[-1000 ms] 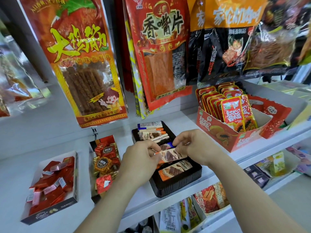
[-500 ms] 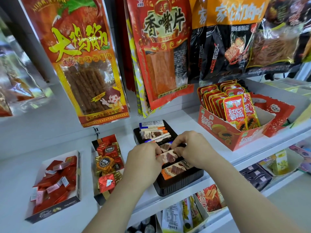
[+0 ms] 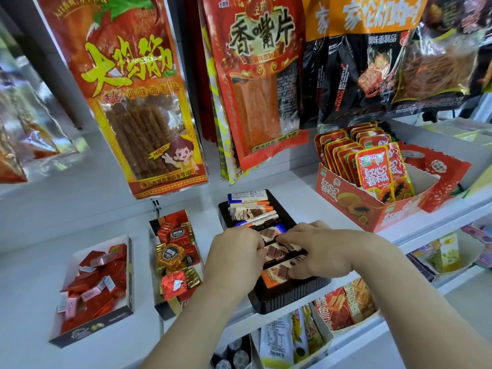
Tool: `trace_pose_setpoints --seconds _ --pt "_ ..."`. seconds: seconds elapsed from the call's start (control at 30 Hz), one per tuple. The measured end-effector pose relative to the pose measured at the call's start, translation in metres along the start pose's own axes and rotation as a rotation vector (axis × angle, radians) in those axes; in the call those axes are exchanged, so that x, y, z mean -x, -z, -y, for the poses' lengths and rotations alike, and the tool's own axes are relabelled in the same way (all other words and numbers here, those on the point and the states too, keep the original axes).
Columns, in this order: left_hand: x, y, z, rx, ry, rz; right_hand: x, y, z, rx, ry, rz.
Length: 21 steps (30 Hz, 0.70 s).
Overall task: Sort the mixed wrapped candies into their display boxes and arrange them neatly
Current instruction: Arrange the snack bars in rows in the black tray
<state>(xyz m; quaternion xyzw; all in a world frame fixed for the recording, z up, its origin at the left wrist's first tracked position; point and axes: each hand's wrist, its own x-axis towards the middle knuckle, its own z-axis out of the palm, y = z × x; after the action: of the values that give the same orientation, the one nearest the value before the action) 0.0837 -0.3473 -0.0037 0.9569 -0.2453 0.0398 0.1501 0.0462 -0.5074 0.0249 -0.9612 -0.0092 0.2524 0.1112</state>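
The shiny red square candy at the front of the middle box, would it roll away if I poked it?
Probably not: the red foil candy looks flat-sided and blocky, so it would likely slide, not roll. Its crinkled foil suggests it dents easily. It looks small, so probably light, and the box wall would likely stop it.

Black tray (image 3: 288,299) holds brown-and-cream wrapped bars (image 3: 279,253) (some orange-ended).

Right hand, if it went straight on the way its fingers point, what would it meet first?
Most likely the left hand: the right hand, curled on the wrapped chocolate bars in the black tray, points its fingers leftward, and the left hand's fingertips face them close by. Depth is unclear.
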Motion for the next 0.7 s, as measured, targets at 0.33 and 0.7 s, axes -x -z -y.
trace_pose_setpoints --seconds 0.33,0.7 --pt "-0.022 -0.007 0.014 0.011 0.079 -0.162 -0.015 -0.011 -0.011 -0.449 0.050 -0.516" --pt "-0.039 -0.021 0.012 -0.033 0.109 -0.075 -0.065 -0.021 0.003 -0.485 -0.033 -0.668"
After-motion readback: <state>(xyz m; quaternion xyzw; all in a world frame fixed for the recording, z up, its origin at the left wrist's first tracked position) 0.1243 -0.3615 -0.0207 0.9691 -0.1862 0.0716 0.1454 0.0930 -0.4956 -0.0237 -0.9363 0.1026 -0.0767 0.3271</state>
